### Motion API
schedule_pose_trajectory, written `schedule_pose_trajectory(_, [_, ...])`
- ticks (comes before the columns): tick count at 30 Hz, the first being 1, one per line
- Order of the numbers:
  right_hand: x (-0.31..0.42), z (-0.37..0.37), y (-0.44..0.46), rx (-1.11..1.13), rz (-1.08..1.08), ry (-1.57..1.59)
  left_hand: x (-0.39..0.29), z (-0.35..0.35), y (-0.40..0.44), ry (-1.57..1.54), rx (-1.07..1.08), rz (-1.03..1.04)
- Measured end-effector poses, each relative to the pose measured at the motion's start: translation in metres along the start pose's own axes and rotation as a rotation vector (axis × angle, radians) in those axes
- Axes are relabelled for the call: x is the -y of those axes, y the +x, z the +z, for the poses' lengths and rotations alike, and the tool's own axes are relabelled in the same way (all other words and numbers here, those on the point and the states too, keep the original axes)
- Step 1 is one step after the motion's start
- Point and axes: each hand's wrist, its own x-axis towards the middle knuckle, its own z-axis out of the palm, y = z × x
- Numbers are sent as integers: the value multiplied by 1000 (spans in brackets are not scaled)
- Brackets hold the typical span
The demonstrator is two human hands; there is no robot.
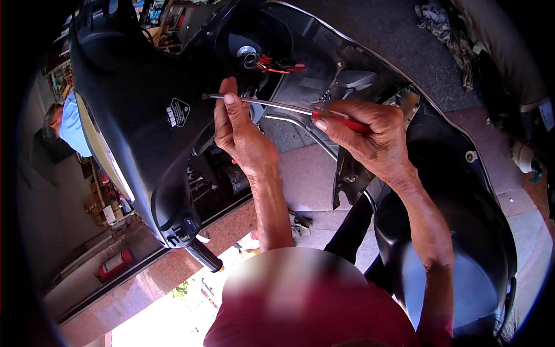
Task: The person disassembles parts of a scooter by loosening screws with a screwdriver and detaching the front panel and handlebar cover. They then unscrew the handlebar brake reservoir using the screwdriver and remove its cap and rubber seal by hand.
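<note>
My right hand (378,130) is closed round the red handle of a screwdriver (283,106). Its long metal shaft runs left across the scooter. Near the tip, my left hand (240,130) steadies the shaft between thumb and fingers. The tip meets a small hole or screw spot (206,96) in the dark front panel (139,87) of the scooter; which of the two I cannot tell. A white-printed label (178,113) is on that panel, below and left of the tip. Above my left hand, a bunch of keys with red tags (277,65) hangs at the ignition lock (246,52).
The handlebar grip (204,256) juts out at lower left. At right is the black seat (451,260), with a loose-looking bracket (347,179) beside the opened body. A person in a blue shirt (75,124) is at far left, above a red fire extinguisher (115,264).
</note>
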Motion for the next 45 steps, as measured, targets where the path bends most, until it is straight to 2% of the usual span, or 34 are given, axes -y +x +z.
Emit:
schedule_pose_trajectory(6, [-6, -1, -1, 16, -46, -2, -2, -1, 0, -96, -3, -20])
schedule_pose_trajectory(12, [-3, 2, -2, -45, -186, -109, -2, -4, 0, -92, 10, -22])
schedule_pose_trajectory(16, [-2, -2, -1, -38, -177, -145, 4, -5, 2, -2, 32, 22])
schedule_pose_trajectory(27, [-8, 2, -3, -43, -175, -109, 1, -4, 1, -20, 30, -2])
schedule_pose_trajectory(34, [8, 0, -5, -78, -316, -354, 1, -4, 1, -142, -1, -8])
schedule_pose_trajectory(37, [10, 1, -8, -75, -284, -262, 1, -5, 0, -143, -7, -14])
schedule_pose_trajectory(39, [14, 2, -8, -52, -232, -206, -5, -14, -10, -105, 29, -33])
schedule_pose_trajectory(40, [18, 1, -7, -32, -194, -180, -21, -17, -25, 76, 34, -41])
schedule_pose_trajectory(42, [24, 0, -6, -15, -158, -134, -48, -35, -60, 378, 121, 90])
schedule_pose_trajectory(44, [30, -1, -3, 13, -146, -178, -71, -60, -93, 574, 277, 272])
schedule_pose_trajectory(45, [34, -2, -7, 26, -126, -200, -84, -66, -109, 622, 274, 293])
